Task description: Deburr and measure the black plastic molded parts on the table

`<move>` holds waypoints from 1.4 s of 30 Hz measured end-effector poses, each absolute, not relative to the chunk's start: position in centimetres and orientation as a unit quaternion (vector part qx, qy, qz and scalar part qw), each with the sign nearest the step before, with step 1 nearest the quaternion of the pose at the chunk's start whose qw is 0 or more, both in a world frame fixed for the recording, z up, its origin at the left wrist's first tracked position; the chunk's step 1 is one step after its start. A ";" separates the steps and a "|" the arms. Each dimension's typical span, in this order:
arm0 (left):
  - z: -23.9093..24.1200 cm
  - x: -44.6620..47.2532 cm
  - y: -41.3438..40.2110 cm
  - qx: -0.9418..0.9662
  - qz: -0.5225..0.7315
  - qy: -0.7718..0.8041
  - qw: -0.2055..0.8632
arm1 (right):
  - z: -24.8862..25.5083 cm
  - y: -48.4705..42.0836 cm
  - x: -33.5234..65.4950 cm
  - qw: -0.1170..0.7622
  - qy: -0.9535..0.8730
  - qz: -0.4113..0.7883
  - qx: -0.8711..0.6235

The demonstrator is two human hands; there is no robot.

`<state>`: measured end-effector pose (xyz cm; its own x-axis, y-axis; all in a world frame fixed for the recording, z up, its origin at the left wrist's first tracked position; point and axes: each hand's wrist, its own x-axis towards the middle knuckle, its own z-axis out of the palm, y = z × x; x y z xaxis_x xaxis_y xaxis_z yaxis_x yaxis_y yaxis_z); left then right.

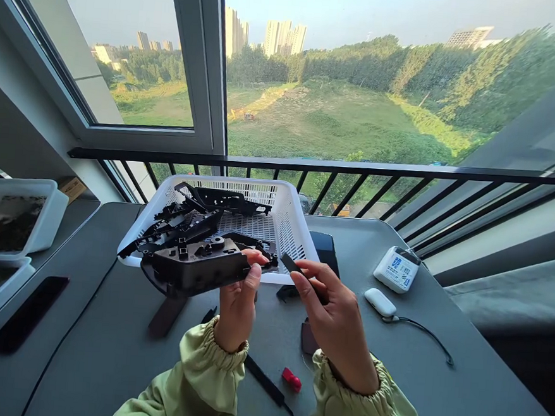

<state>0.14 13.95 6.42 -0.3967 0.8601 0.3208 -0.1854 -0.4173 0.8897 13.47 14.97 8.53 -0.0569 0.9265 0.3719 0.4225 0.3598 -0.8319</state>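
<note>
On the grey tabletop (90,372): a white slotted plastic basket (288,224) was placed toward the far edge, and black moulded plastic parts (216,198) were heaped in its left half.
Left hand (237,300): a dark moulded plastic housing (192,267) was held just over the basket's near rim. Its right end was clamped between the thumb, pressed on the near face, and the fingers, pressed together over the far edge.
Right hand (336,320): a thin flat black strip (293,265) was pinched between thumb and forefinger, near the housing but not touching it. The other fingers were curled, and their spacing could not be told.
Cuffs: pale green elasticated sleeves (213,381) were gathered at both wrists.
Near the hands: a slender black tool (265,381) and a small red plastic piece (291,380) were left lying between the forearms.
Right of the hands: a white box with a blue label (397,269) and a white oblong case (380,302) trailing a black cable (427,339) were laid out.
Left of the basket: white plastic trays (15,215) and a black slab-like device (27,314) were set down.
Far side: a black metal balcony railing (309,164) was crossed by the view.
</note>
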 end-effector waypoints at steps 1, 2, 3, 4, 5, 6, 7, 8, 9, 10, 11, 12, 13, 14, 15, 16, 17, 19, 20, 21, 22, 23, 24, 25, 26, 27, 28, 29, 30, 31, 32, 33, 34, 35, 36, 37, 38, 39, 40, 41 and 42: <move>6.5 0.1 14.1 0.393 0.736 0.399 0.381 | 8.6 15.0 13.6 0.475 -0.673 0.272 -0.497; 6.6 0.0 14.2 0.367 0.740 0.391 0.406 | 8.7 14.9 13.8 0.476 -0.675 0.278 -0.491; 6.7 -0.1 14.2 0.342 0.743 0.380 0.432 | 8.8 14.8 14.0 0.471 -0.681 0.283 -0.484; 6.9 -0.1 14.3 0.319 0.745 0.370 0.455 | 8.9 14.8 14.1 0.463 -0.691 0.287 -0.476; 7.1 -0.2 14.4 0.301 0.746 0.360 0.473 | 9.1 14.7 14.2 0.454 -0.702 0.289 -0.467; 7.2 -0.3 14.4 0.287 0.747 0.351 0.486 | 9.2 14.6 14.2 0.443 -0.713 0.291 -0.458; 7.3 -0.4 14.4 0.278 0.748 0.345 0.494 | 9.4 14.5 14.2 0.435 -0.723 0.292 -0.450; 7.4 -0.4 14.5 0.272 0.749 0.341 0.499 | 9.5 14.5 14.2 0.429 -0.731 0.291 -0.443; 7.4 -0.5 14.4 0.270 0.749 0.339 0.501 | 9.5 14.5 14.1 0.425 -0.736 0.289 -0.440; 7.4 -0.5 14.4 0.270 0.749 0.340 0.501 | 9.5 14.5 14.1 0.424 -0.739 0.284 -0.440; 7.4 -0.6 14.4 0.272 0.748 0.342 0.500 | 9.5 14.5 14.1 0.422 -0.740 0.278 -0.444; 7.3 -0.6 14.4 0.275 0.746 0.344 0.499 | 9.4 14.6 14.1 0.421 -0.739 0.271 -0.451; 7.3 -0.6 14.3 0.277 0.745 0.345 0.499 | 9.4 14.6 14.1 0.421 -0.737 0.264 -0.458; 7.3 -0.6 14.3 0.278 0.743 0.346 0.501 | 9.3 14.6 14.1 0.422 -0.736 0.257 -0.463; 7.3 -0.6 14.3 0.278 0.742 0.344 0.504 | 9.3 14.6 14.2 0.425 -0.735 0.253 -0.464; 7.3 -0.6 14.3 0.276 0.740 0.343 0.508 | 9.3 14.6 14.2 0.426 -0.737 0.252 -0.460; 7.3 -0.5 14.3 0.274 0.739 0.342 0.512 | 9.3 14.5 14.2 0.426 -0.741 0.252 -0.453; 7.4 -0.5 14.4 0.270 0.738 0.342 0.515 | 9.3 14.4 14.2 0.425 -0.750 0.253 -0.438; 7.5 -0.5 14.4 0.267 0.740 0.341 0.515 | 9.4 14.4 14.2 0.424 -0.752 0.254 -0.436; 7.6 -0.5 14.4 0.263 0.742 0.337 0.517 | 9.4 14.4 14.2 0.424 -0.752 0.252 -0.438; 7.6 -0.5 14.4 0.257 0.744 0.329 0.522 | 9.4 14.4 14.2 0.426 -0.748 0.248 -0.444; 7.7 -0.6 14.4 0.249 0.745 0.317 0.532 | 9.3 14.5 14.2 0.429 -0.744 0.243 -0.452; 7.8 -0.7 14.4 0.238 0.742 0.304 0.548 | 9.3 14.5 14.3 0.433 -0.740 0.237 -0.457; 7.9 -0.9 14.3 0.226 0.736 0.289 0.568 | 9.3 14.6 14.3 0.437 -0.738 0.233 -0.458; 8.0 -1.0 14.3 0.212 0.728 0.275 0.591 | 9.2 14.6 14.4 0.442 -0.738 0.232 -0.454; 8.0 -1.2 14.3 0.197 0.719 0.262 0.613 | 9.2 14.7 14.5 0.444 -0.741 0.235 -0.446; 8.1 -1.3 14.3 0.182 0.711 0.249 0.632 | 9.2 14.7 14.5 0.445 -0.745 0.240 -0.435; 8.0 -1.5 14.4 0.168 0.704 0.237 0.648 | 9.1 14.7 14.6 0.444 -0.750 0.245 -0.425; 8.0 -1.6 14.4 0.157 0.700 0.227 0.659 | 9.1 14.7 14.6 0.443 -0.755 0.245 -0.416; 8.0 -1.7 14.4 0.149 0.696 0.220 0.667 | 9.1 14.7 14.7 0.442 -0.760 0.243 -0.410; 7.9 -1.8 14.4 0.145 0.692 0.216 0.673 | 9.1 14.6 14.7 0.441 -0.764 0.239 -0.406; 7.9 -1.9 14.4 0.142 0.691 0.213 0.676 | 9.1 14.6 14.7 0.439 -0.767 0.235 -0.404; 7.8 -1.9 14.4 0.141 0.690 0.211 0.678 | 9.1 14.6 14.8 0.436 -0.771 0.233 -0.402; 7.8 -2.0 14.4 0.140 0.689 0.210 0.680 | 9.2 14.5 14.8 0.430 -0.775 0.234 -0.399; 7.8 -2.0 14.4 0.138 0.688 0.209 0.681 | 9.2 14.5 14.8 0.423 -0.779 0.237 -0.397; 7.8 -2.0 14.4 0.137 0.686 0.208 0.683 | 9.3 14.4 14.9 0.416 -0.784 0.240 -0.394; 7.9 -2.0 14.5 0.136 0.684 0.208 0.685 | 9.4 14.4 14.9 0.410 -0.787 0.242 -0.392; 7.9 -2.0 14.5 0.137 0.682 0.209 0.687 | 9.4 14.3 15.0 0.405 -0.790 0.243 -0.391; 7.9 -2.0 14.5 0.138 0.681 0.209 0.688 | 9.5 14.3 15.0 0.402 -0.791 0.243 -0.391; 8.0 -2.0 14.5 0.140 0.680 0.210 0.688 | 9.5 14.3 15.1 0.400 -0.792 0.242 -0.392; 8.0 -2.0 14.5 0.143 0.680 0.211 0.687 | 9.6 14.2 15.1 0.398 -0.792 0.241 -0.394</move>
<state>-2.05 14.48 8.01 -0.0146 0.9953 -0.0953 -0.8746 0.0335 0.4838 15.08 14.23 9.57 -0.3721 0.8170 0.4405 0.4333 0.5726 -0.6959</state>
